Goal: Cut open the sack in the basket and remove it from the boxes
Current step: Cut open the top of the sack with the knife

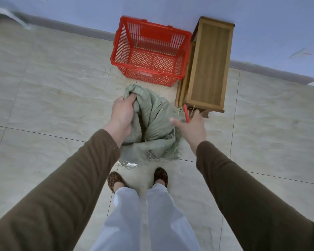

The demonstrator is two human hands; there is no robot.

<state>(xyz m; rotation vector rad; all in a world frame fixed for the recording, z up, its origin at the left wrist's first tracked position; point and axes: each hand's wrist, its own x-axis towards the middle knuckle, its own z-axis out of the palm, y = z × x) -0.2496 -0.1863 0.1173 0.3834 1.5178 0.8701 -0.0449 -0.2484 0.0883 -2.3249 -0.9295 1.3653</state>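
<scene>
A crumpled grey-green woven sack [153, 122] lies on the tiled floor in front of my feet, with frayed edges and straw sticking out. My left hand [121, 113] is shut on a bunch of the sack's upper part. My right hand [190, 125] is just right of the sack and holds a thin red cutter [186, 114], thumb stretched toward the sack. The red plastic basket [149, 51] stands beyond the sack by the wall, with nothing in it but a few straws. No boxes show inside the sack.
A wooden stool [209, 66] stands right of the basket, touching it, its near leg close to my right hand. Loose straw [107, 73] lies on the floor left of the basket. My feet [138, 178] are just behind the sack. A blue wall runs behind.
</scene>
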